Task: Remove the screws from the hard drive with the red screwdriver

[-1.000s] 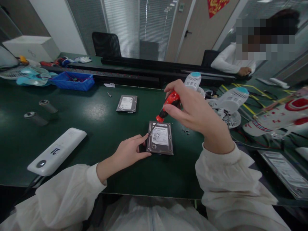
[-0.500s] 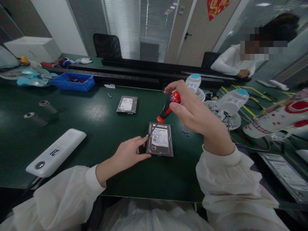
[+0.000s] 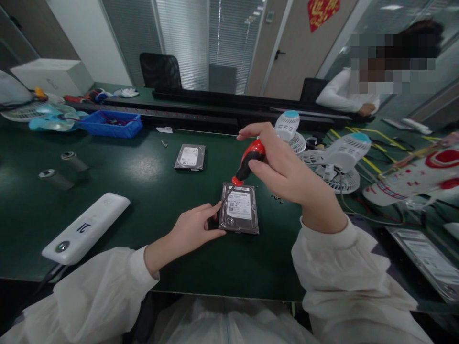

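Note:
A silver hard drive (image 3: 239,209) with a white label lies flat on the dark green table in front of me. My left hand (image 3: 191,227) is at its left edge, thumb by the near corner and index fingertip beside the screwdriver tip. My right hand (image 3: 281,167) is closed around the red and black handle of a screwdriver (image 3: 247,162). The screwdriver leans, its thin shaft running down to the drive's left edge; the exact tip contact is too small to tell. Small screws (image 3: 277,198) lie right of the drive. A second hard drive (image 3: 190,157) rests farther back.
A white power bank (image 3: 88,227) and two metal cylinders (image 3: 55,179) stand to the left. Behind them is a blue tray (image 3: 111,125) with wires. White fans (image 3: 346,153) and a patterned white object (image 3: 412,177) crowd the right. Another person (image 3: 347,95) sits across the table.
My right hand and the screwdriver handle have shifted slightly left and down. My left hand stays on the hard drive, which keeps its place.

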